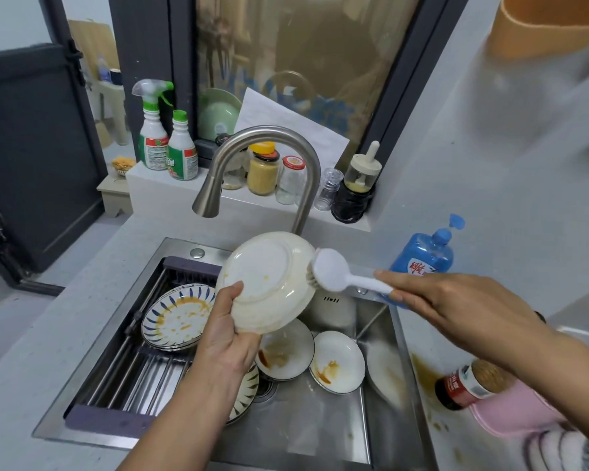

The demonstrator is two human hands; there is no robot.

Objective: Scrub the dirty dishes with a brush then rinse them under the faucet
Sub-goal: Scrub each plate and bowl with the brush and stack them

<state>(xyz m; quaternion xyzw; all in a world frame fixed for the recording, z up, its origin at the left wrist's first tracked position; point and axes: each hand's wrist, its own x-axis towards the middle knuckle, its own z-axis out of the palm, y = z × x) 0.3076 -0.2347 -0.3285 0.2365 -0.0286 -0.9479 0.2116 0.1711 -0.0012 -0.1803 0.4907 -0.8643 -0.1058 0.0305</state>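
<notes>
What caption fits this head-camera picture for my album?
Left hand holds a dirty plate over the sink while the right hand scrubs its edge with a brush.

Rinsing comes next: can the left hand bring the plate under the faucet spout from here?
Probably yes. The left hand holds the plate just below and right of the spout, with nothing between them; the brush touches only its right rim.

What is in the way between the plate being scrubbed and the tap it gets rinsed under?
Nothing visible. The left hand holds the plate just below and right of the tap spout, with only air between. The brush in the right hand touches the plate's right edge, away from that gap.
</notes>
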